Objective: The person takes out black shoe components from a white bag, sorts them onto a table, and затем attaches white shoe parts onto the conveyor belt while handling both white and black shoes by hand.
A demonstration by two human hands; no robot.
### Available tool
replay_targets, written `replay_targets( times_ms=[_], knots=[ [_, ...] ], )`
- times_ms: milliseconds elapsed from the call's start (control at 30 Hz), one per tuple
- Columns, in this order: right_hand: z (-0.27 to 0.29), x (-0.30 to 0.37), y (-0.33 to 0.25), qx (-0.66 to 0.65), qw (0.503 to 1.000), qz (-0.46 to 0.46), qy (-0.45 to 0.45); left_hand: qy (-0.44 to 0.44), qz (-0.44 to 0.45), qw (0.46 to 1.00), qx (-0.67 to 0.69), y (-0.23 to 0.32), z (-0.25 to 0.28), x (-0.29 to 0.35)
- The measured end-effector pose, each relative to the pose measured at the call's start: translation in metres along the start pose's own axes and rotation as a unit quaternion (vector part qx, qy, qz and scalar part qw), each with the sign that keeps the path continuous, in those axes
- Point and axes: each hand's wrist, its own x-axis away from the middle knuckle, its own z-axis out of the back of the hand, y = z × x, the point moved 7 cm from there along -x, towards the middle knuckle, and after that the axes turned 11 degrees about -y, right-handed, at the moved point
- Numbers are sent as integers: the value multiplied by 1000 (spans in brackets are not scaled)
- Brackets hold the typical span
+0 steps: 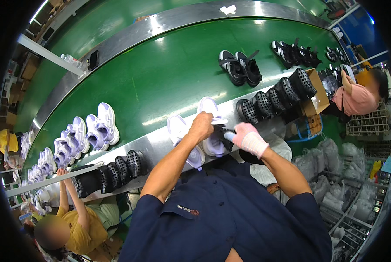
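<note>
A pair of white and lavender sneakers lies in front of me on the metal edge of the bench: the left sneaker [176,126] and the right sneaker [208,105]. My left hand [202,125], bare, is closed over the middle of the right sneaker, and a narrow white strip [220,122] sticks out beside its fingers. Close by on the right is my right hand [251,139], in a pale pink and white glove with a blue fingertip. Its fingers are curled by the sneaker's opening, next to something dark; what they hold is hidden.
Black studded shoe forms [262,104] stand in a row at right, more forms [122,169] at left. Black sneakers [240,67] and lavender sneakers [103,127] rest on the green belt [160,83]. Co-workers sit at left [84,229] and right [357,100], near a cardboard box [318,94].
</note>
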Motion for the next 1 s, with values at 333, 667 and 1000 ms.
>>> replay_targets(
  times_ms=[333,667,1000],
  knots=[
    [-50,-9,-12,151,972,88,158,71,-57,995,38,2,-22,-12],
    [-64,-15,9,221,934,208,188,23,-52,998,24,2,-13,-25],
    [-69,-47,10,254,948,74,178,15,-77,996,37,22,-5,-35]
  ],
)
